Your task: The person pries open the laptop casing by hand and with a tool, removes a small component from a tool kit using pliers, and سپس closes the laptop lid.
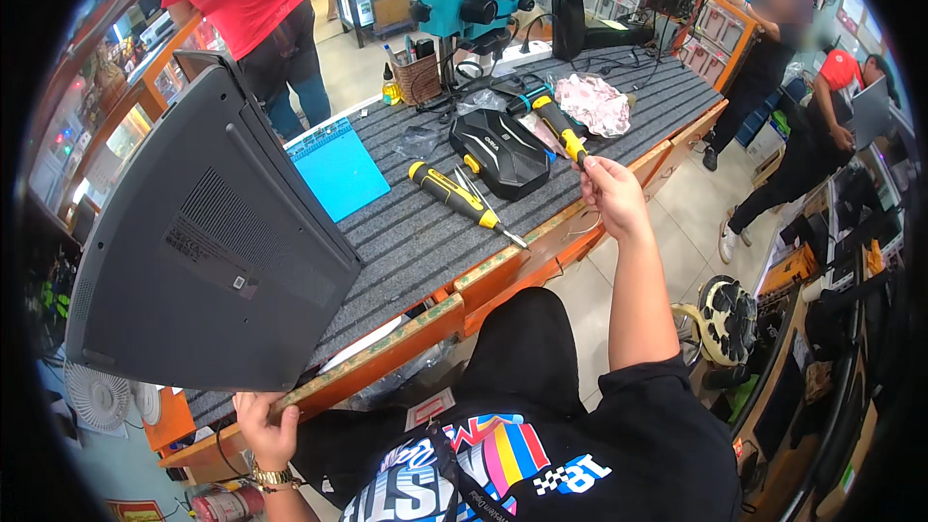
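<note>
At the left, a dark grey laptop [222, 232] is tipped up with its vented underside toward me. My left hand [268, 430] closes on its lower edge at the table's front. To the right, my right hand [614, 195] pinches the end of a yellow and black screwdriver [559, 126], held over the table. A second yellow and black screwdriver [449, 191] lies on the ribbed mat, its tip toward the front edge. Metal tweezers [472, 184] rest against it. Between the two tools sits a black hard case [498, 155] with a yellow latch.
A blue work mat [340, 169] lies behind the laptop. Farther back stand a teal microscope [474, 5], a woven pen holder [418, 79] and crumpled pink wrapping [594, 104]. An open drawer [387, 353] juts toward me. Other people stand beyond the table and at the right.
</note>
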Demonstrator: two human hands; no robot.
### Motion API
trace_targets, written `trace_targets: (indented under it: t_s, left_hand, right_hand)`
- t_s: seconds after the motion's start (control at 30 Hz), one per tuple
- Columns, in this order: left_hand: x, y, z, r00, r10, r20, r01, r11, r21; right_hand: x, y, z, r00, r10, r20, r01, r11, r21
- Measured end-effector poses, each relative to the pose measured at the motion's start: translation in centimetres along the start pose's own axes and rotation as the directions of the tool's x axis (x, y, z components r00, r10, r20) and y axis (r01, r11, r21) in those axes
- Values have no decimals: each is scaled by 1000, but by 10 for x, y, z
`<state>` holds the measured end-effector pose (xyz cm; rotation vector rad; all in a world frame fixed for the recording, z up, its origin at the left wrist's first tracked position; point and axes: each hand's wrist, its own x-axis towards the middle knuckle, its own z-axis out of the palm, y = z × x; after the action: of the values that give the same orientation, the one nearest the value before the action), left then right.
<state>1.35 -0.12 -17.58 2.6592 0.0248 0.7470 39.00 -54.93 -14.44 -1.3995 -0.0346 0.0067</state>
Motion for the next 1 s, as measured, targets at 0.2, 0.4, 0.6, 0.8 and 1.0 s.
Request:
trace_targets:
  t_s: [0.2,0.4,0.6,0.8,1.0]
  left_hand:
    - [-1,40,-15,981,73,-178,-112,969,-222]
    - [84,151,5,886,449,116,-346,807,-480]
    - [118,181,61,919,336,207,-252,902,-350]
    - [116,150,93,965,258,52,-228,918,-325]
    - [117,142,118,973,229,-4,-215,908,-361]
  right_hand:
    - [-75,-19,24,967,-176,185,218,947,-237]
    - [-130,-48,96,651,-179,738,697,527,-486]
    - [-156,-55,132,470,-133,873,779,527,-339]
    - [-59,-55,87,897,-261,358,402,819,-410]
    - [89,-31,-23,720,-346,-602,26,880,-474]
